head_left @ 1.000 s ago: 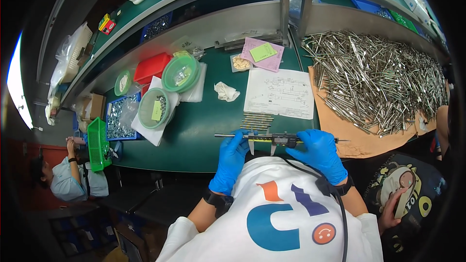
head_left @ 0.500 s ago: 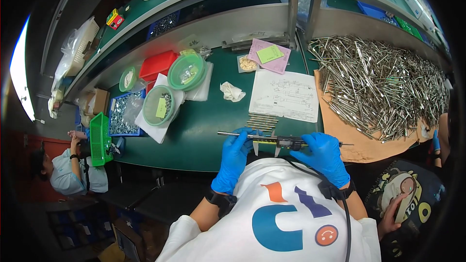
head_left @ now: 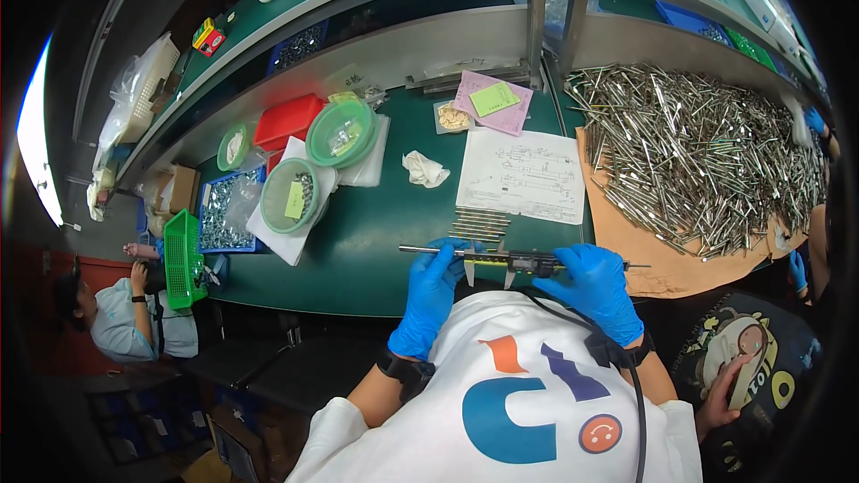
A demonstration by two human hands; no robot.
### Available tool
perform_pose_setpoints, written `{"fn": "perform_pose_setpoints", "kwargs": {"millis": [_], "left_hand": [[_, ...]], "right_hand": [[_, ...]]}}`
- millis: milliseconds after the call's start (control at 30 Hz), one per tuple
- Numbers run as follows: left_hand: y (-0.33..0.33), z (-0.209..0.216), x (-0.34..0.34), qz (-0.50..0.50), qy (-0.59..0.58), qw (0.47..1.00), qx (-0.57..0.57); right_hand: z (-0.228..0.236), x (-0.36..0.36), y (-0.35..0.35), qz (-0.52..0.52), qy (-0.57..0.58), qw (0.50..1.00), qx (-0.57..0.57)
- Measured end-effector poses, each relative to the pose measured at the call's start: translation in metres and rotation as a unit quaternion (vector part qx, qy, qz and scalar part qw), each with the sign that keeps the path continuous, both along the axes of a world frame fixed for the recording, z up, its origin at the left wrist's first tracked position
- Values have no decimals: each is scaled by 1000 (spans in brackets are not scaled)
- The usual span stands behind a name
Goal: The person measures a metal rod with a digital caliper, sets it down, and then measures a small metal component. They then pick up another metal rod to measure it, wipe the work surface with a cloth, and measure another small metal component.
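Note:
Both hands wear blue gloves. My left hand [head_left: 424, 302] is closed round a thin metal rod [head_left: 413, 249], whose bare end sticks out to the left. In my closed right hand [head_left: 598, 293] is a digital caliper [head_left: 534, 264], held level with its jaws toward the left hand. The two lower jaws stand apart and point down at my shirt. The rod runs up to the caliper; the exact contact is hidden by the fingers. Just beyond, several similar metal rods [head_left: 480, 224] lie side by side on the green table [head_left: 376, 255].
A drawing sheet [head_left: 522, 176] lies ahead, with a white crumpled cloth [head_left: 425, 170] to its left. Green baskets [head_left: 291, 198] and a blue tray [head_left: 231, 211] of metal parts stand left. A large heap of metal rods [head_left: 698, 156] covers brown paper [head_left: 626, 255] at right. People sit on both sides.
My hands, the rod and the caliper stay nearly still. The view shifts slightly. At the far right, another person's blue-gloved hand has come in beside the heap of rods.

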State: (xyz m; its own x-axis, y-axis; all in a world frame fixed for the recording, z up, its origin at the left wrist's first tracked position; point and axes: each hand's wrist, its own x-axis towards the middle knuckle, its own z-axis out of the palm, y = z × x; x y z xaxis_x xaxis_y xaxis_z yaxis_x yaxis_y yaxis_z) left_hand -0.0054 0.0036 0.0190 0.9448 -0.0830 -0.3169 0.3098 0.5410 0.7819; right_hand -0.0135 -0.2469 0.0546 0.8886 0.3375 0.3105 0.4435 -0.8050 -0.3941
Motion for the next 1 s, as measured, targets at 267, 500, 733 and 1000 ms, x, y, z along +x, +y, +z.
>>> {"fn": "perform_pose_setpoints", "kwargs": {"millis": [267,500,733,1000], "left_hand": [[-3,-2,-1,3,10,1000,6],[-8,1,0,-2,10,1000,-2],[-6,-6,-1,1,15,1000,-8],[-6,-10,-1,13,15,1000,-23]], "right_hand": [[-2,-1,-1,-4,7,1000,2],[2,-2,0,-14,13,1000,-15],[2,-2,3,-20,30,999,-11],[13,-2,7,-7,29,999,-17]]}}
